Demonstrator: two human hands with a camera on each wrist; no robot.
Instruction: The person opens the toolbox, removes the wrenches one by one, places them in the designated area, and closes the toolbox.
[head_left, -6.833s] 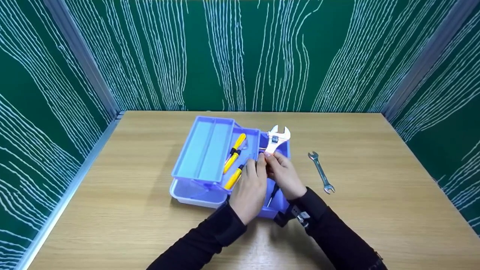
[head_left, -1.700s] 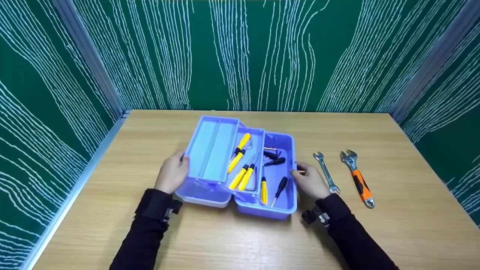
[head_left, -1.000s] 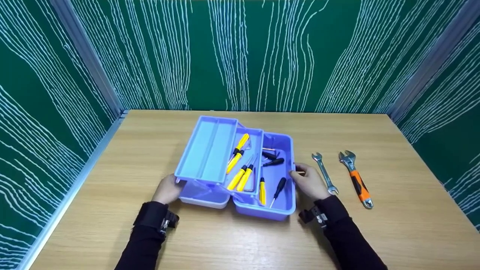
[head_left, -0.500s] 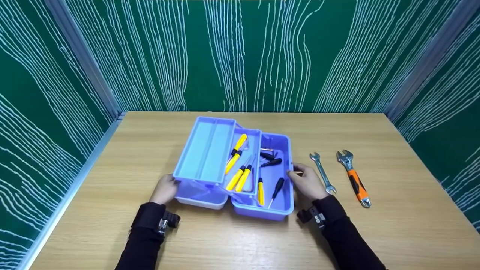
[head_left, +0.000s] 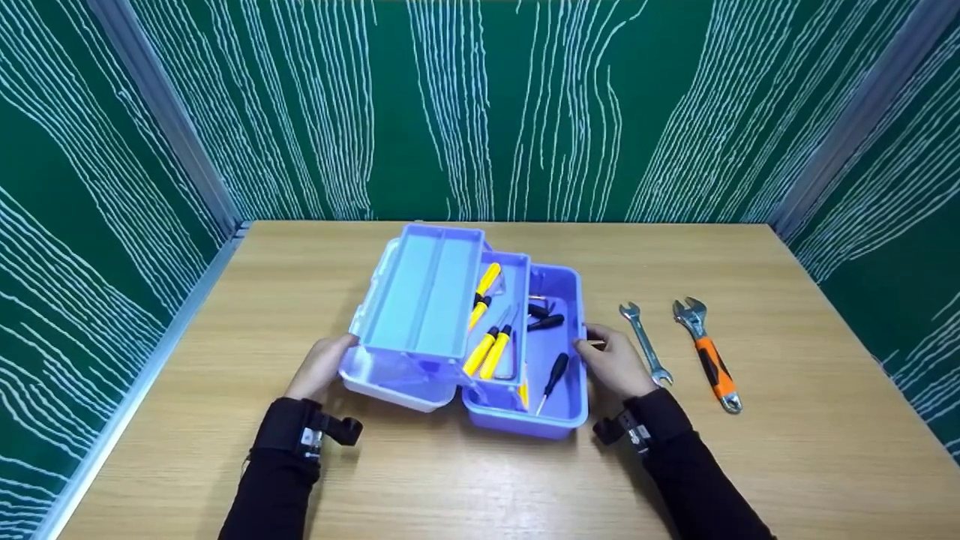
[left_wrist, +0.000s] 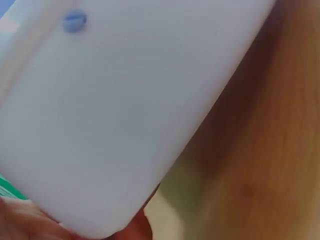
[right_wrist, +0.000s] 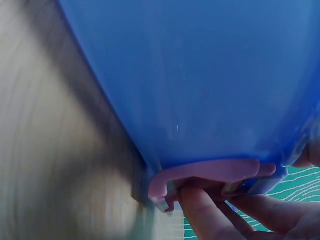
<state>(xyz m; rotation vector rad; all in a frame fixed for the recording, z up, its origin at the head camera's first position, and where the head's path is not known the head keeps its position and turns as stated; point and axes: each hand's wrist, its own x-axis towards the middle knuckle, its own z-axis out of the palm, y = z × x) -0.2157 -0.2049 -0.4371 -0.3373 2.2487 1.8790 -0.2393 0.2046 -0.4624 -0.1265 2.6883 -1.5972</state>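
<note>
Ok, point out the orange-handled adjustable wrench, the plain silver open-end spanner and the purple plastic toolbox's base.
orange-handled adjustable wrench (head_left: 709,365), head view, on the orange grip.
plain silver open-end spanner (head_left: 644,343), head view, mid-shaft.
purple plastic toolbox's base (head_left: 525,422), head view, near front wall.

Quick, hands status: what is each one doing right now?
Left hand: open, straight fingers pressing the pale lid of the toolbox.
Right hand: holding the toolbox's right wall, fingers at the pink latch.
</note>
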